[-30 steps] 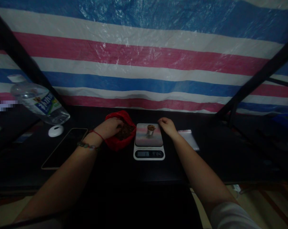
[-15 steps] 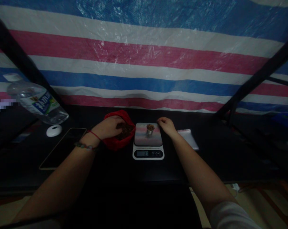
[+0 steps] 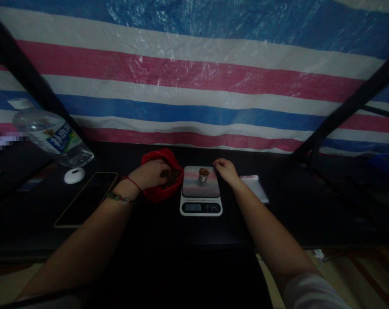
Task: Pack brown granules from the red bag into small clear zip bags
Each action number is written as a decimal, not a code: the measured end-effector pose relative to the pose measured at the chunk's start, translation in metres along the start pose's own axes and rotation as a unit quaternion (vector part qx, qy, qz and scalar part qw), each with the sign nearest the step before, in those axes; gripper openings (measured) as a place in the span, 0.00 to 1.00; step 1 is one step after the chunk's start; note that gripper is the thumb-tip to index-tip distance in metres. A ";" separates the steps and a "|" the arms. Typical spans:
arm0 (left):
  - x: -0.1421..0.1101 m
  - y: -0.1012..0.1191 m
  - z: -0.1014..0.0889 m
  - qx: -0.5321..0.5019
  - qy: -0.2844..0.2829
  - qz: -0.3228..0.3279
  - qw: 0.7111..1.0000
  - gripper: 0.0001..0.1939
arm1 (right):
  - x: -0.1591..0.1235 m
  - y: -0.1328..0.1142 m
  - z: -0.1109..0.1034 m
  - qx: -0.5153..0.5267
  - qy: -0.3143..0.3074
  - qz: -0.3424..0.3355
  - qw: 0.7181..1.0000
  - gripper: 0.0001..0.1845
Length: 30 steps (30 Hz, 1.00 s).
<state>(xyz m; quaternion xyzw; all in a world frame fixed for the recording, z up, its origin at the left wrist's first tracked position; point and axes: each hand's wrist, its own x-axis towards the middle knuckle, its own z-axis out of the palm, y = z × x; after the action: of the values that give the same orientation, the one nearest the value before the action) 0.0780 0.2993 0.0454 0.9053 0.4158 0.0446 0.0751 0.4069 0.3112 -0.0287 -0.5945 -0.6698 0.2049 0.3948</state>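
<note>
My left hand point(image 3: 152, 173) reaches into an opened red bag point(image 3: 158, 194) holding small dark brown pieces point(image 3: 172, 177). Its fingers are bent down among the pieces, and the fingertips are hidden. To the bag's right lies a white kitchen scale point(image 3: 201, 189) with a lit display. On its plate stands a small metal cup point(image 3: 203, 177) heaped with brown pieces. My right hand point(image 3: 226, 168) rests on the table at the scale's far right corner, fingers curled in, with nothing visible in them. Whether it touches the scale I cannot tell.
A clear flat plastic packet point(image 3: 255, 188) lies right of my right forearm. On the left are a phone point(image 3: 86, 201), a white rounded case point(image 3: 74, 175) and a tilted-looking plastic bottle point(image 3: 57, 136). Striped sheeting point(image 3: 194, 86) closes off the back; black frame posts point(image 3: 348, 105) stand at both sides.
My left hand has shifted slightly within the red bag, its fingers more curled among the brown pieces. My right hand, the scale and the cup stay put. The view has moved slightly.
</note>
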 end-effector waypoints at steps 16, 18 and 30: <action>0.002 0.002 -0.005 0.005 0.004 -0.015 1.000 0.09 | -0.001 -0.002 -0.001 -0.013 0.001 -0.015 1.000 0.10; 0.002 0.000 -0.005 0.004 0.013 -0.006 1.000 0.10 | -0.001 -0.003 -0.002 -0.013 0.002 -0.014 1.000 0.10; 0.005 0.021 -0.007 -0.019 0.098 0.067 0.993 0.12 | 0.000 0.000 0.000 0.003 -0.004 -0.007 1.000 0.11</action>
<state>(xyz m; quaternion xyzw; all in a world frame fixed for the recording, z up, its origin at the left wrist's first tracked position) 0.0965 0.2904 0.0565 0.9209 0.3585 0.1454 0.0479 0.4064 0.3111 -0.0288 -0.5877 -0.6749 0.2064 0.3956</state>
